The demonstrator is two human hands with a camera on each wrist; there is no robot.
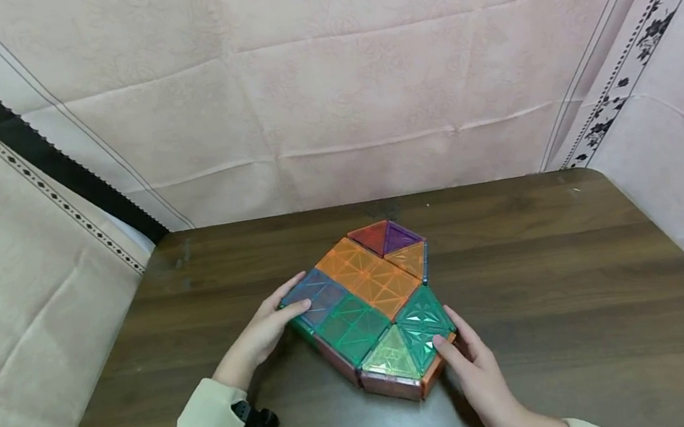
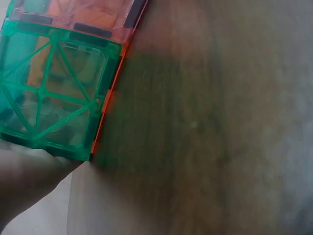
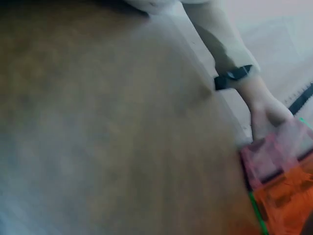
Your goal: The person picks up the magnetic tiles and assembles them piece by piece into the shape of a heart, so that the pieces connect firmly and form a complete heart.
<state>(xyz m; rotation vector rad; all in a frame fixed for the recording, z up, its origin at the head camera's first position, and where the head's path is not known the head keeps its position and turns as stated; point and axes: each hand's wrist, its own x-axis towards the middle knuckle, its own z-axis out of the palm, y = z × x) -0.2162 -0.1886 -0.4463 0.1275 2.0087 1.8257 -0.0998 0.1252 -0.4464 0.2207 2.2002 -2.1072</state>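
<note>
A low, flat block built of translucent magnetic tiles (image 1: 367, 279) sits at the middle of the table, or just above it; which one I cannot tell. Its top shows blue, green, orange, red and purple squares and triangles. At its left corner my left hand (image 1: 269, 326) grips it, thumb on top. My right hand (image 1: 478, 369) holds the right side, thumb over the green triangles and fingers along the edge. In the left wrist view a green square tile (image 2: 63, 93) forms a side wall. The right wrist view catches pink and orange side tiles (image 3: 288, 196).
The dark wooden table (image 1: 588, 281) extends on both sides of the block. Pale cloth (image 1: 325, 92) hangs behind the table's far edge and along the sides. A black strap with a small device (image 1: 261, 422) is on the left wrist.
</note>
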